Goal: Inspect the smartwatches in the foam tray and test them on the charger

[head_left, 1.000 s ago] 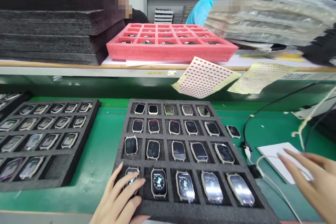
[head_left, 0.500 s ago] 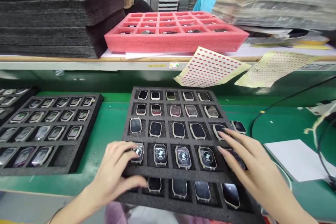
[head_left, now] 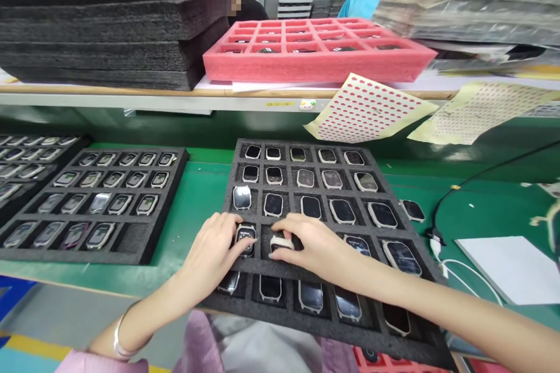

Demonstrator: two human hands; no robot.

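Wide green workbench (head_left: 201, 204), and on it the big black foam tray (head_left: 315, 335) of square pockets, its near edge hanging over the bench front toward the person. A second black foam tray (head_left: 144, 256) sits just to its left, and a pink foam tray (head_left: 306, 73) rests on the shelf behind.

Both hands are in the big tray's fourth row from the back. The left hand (head_left: 214, 250) is loosely curled, its fingertips on the lit-screen smartwatch (head_left: 245, 237) in the first pocket; whether it grips or only steadies, I cannot tell. The right hand (head_left: 315, 245) has thumb and forefinger pinched on the pale-cased smartwatch (head_left: 281, 242), tipped up on edge in the second pocket.

Good form here, I'd say: hold by the case sides, keep the pads off the glass, and lift straight out so the foam walls don't snag. With that overhang, light downward pressure only.
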